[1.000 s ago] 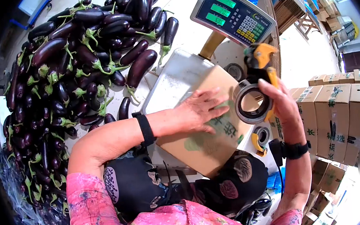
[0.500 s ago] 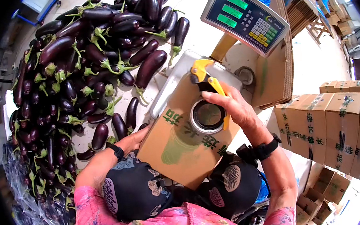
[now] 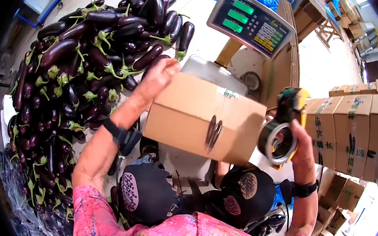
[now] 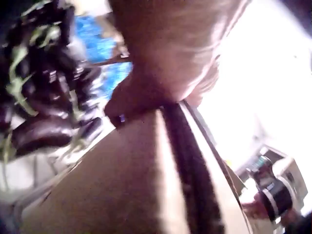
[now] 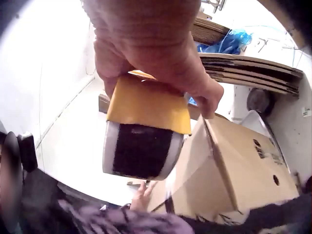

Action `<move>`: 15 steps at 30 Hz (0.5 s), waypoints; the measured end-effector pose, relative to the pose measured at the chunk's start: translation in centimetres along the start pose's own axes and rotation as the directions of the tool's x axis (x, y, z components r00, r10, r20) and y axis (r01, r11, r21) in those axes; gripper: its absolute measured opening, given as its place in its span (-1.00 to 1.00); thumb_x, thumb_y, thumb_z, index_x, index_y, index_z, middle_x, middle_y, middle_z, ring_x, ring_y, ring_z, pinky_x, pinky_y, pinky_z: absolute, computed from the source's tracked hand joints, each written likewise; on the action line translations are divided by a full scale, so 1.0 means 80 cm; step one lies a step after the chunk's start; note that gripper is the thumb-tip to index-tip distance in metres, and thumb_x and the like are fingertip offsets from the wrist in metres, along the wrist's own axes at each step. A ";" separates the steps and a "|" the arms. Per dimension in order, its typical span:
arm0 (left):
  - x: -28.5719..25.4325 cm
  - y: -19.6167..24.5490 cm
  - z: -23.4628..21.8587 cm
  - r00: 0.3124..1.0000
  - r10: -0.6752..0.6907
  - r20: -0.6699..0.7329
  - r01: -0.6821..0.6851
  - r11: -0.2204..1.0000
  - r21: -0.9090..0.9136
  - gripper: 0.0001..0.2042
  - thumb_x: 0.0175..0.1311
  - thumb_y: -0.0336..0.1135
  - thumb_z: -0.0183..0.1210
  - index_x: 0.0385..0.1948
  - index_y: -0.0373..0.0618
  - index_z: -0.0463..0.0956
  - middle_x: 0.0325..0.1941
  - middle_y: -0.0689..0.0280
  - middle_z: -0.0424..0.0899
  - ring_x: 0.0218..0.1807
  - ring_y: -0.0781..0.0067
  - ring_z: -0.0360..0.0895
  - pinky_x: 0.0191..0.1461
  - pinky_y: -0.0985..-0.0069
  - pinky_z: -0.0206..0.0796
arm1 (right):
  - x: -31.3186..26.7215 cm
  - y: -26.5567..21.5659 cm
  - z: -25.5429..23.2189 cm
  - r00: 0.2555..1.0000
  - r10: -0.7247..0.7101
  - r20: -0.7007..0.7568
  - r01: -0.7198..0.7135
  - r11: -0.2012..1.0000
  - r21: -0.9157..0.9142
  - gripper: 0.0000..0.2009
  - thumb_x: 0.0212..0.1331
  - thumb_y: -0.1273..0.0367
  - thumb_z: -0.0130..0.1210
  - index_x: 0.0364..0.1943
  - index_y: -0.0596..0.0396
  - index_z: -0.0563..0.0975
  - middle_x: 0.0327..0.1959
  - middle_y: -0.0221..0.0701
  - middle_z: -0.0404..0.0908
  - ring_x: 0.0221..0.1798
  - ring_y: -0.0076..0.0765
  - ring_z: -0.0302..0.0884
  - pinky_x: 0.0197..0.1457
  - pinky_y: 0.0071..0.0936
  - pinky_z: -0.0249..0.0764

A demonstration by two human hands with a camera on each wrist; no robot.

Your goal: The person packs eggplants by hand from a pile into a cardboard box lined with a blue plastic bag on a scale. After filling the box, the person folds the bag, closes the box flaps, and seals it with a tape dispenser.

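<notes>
My left hand (image 3: 156, 80) grips the far left corner of a cardboard box (image 3: 188, 113), its thumb and fingers on either side of the edge in the left wrist view. The closed box lies tilted above my knees, with a dark leaf-shaped mark on the side facing up. In my right hand (image 3: 302, 142) is a yellow tape dispenser (image 5: 148, 105) with a big roll of tape, held just beside the box's right end. A strip of clear tape (image 5: 192, 156) runs over the box end in the right wrist view.
A large heap of eggplants (image 3: 81, 69) covers the left side. Behind the box stands a scale (image 3: 203, 74) with a lit display (image 3: 250, 22). A cardboard sheet (image 3: 281, 67) leans right of it. Packed boxes (image 3: 354, 126) are lined up at the right.
The box has been turned from its printed face to a narrower side. My left hand went from the printed face to the far left corner; my right hand carried the dispenser to the box's right end.
</notes>
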State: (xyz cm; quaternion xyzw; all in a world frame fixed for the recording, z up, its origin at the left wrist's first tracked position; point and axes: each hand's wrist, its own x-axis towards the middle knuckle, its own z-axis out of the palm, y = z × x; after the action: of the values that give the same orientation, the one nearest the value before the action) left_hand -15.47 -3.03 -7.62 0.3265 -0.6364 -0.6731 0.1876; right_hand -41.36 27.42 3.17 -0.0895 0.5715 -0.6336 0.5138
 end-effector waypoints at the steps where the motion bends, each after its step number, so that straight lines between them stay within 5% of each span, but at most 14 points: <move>1: -0.012 0.007 0.008 1.000 -0.013 0.019 0.014 0.999 -0.046 -0.43 0.50 0.01 0.01 0.32 -0.26 0.26 0.28 0.17 0.43 0.31 0.37 0.35 0.39 0.43 0.18 | -0.008 0.007 -0.003 0.998 0.060 0.013 -0.059 0.996 -0.064 -0.52 0.29 0.23 0.11 0.20 0.27 0.41 -0.01 -0.28 0.62 -0.06 -0.42 0.62 0.08 -0.47 0.55; 5: -0.018 0.008 0.027 0.998 0.024 -0.057 -0.024 1.000 0.005 -0.48 0.49 -0.02 0.03 0.24 -0.30 0.37 0.23 0.05 0.50 0.27 0.25 0.42 0.35 0.41 0.23 | -0.005 0.041 -0.009 0.984 0.177 0.007 -0.173 0.969 -0.176 -0.60 0.25 0.23 0.20 0.07 0.18 0.47 -0.20 -0.50 0.60 -0.17 -0.59 0.58 -0.07 -0.58 0.55; 8: 0.004 0.008 0.034 0.994 0.103 0.034 -0.108 0.966 0.234 -0.49 0.55 -0.02 -0.07 0.27 -0.29 0.35 0.21 0.13 0.52 0.27 0.38 0.40 0.32 0.43 0.24 | -0.001 0.035 -0.020 0.984 0.178 -0.002 -0.174 0.961 -0.214 -0.59 0.25 0.18 0.22 0.05 0.16 0.49 -0.20 -0.54 0.58 -0.14 -0.65 0.53 -0.04 -0.60 0.48; 9: 0.010 0.006 0.043 0.984 0.176 -0.017 -0.161 0.935 0.317 -0.56 0.53 -0.08 -0.03 0.17 -0.29 0.43 0.12 0.09 0.58 0.16 0.25 0.51 0.23 0.37 0.33 | -0.003 0.028 -0.016 0.980 0.197 -0.041 -0.200 0.944 -0.262 -0.58 0.24 0.16 0.23 0.06 0.14 0.50 -0.18 -0.53 0.57 -0.15 -0.63 0.52 -0.02 -0.60 0.45; 12: 0.035 -0.009 0.039 0.865 0.443 0.237 -0.430 0.409 0.805 -0.65 0.47 -0.16 0.03 0.09 -0.22 0.50 0.10 0.02 0.57 0.07 0.04 0.54 0.14 0.29 0.40 | -0.015 -0.004 0.012 0.995 0.098 -0.034 -0.102 0.858 -0.504 -0.55 0.21 0.12 0.26 0.05 0.11 0.51 -0.16 -0.51 0.56 -0.17 -0.59 0.49 -0.03 -0.61 0.43; 13: 0.041 -0.017 0.042 0.894 0.411 0.177 -0.375 0.471 0.799 -0.71 0.40 -0.20 0.07 0.02 -0.12 0.55 0.06 0.01 0.57 0.00 -0.11 0.53 0.08 0.20 0.43 | -0.020 -0.016 0.023 0.999 0.033 -0.014 -0.035 0.805 -0.593 -0.52 0.15 0.11 0.31 0.03 0.10 0.49 -0.20 -0.52 0.52 -0.21 -0.57 0.44 -0.11 -0.62 0.40; 15: 0.030 -0.005 0.047 0.916 0.339 0.214 -0.345 0.392 0.853 -0.73 0.40 -0.20 0.07 0.01 -0.07 0.58 0.08 0.04 0.56 0.04 -0.06 0.52 0.07 0.19 0.44 | -0.027 -0.035 0.039 1.000 -0.006 -0.019 -0.009 0.707 -0.707 -0.50 0.10 0.13 0.35 0.02 0.12 0.48 -0.24 -0.53 0.49 -0.23 -0.58 0.40 -0.17 -0.61 0.37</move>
State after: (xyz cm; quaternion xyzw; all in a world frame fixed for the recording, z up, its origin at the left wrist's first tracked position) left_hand -19.68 -1.84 -8.57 0.2362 -0.9430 -0.1980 0.1257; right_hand -39.76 26.57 7.49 -0.2725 0.7755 -0.3674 0.4352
